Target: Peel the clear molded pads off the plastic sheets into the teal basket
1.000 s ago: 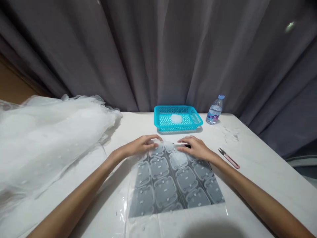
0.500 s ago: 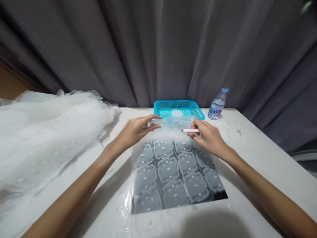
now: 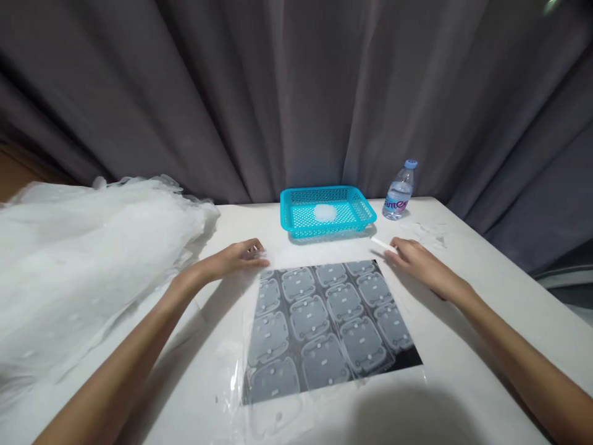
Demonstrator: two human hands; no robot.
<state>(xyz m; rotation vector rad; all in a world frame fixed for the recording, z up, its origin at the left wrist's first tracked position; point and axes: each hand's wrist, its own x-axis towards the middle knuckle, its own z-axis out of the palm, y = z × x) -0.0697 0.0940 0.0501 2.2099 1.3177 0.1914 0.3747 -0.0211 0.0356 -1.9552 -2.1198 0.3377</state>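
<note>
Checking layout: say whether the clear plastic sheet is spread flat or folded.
Spread flat: the clear plastic sheet lies unfolded on the table; left hand and right hand, with a white tool, near its far corners.

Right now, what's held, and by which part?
The right hand pinches a thin white stick by one end; the left hand touches the clear sheet.

The rear of the scene is closed off by a grey curtain [image 3: 296, 93] hung in deep vertical folds, against which a white table [image 3: 486, 296] is set, while a narrow strip of brown surface [image 3: 13, 176] is seen at the far left.
</note>
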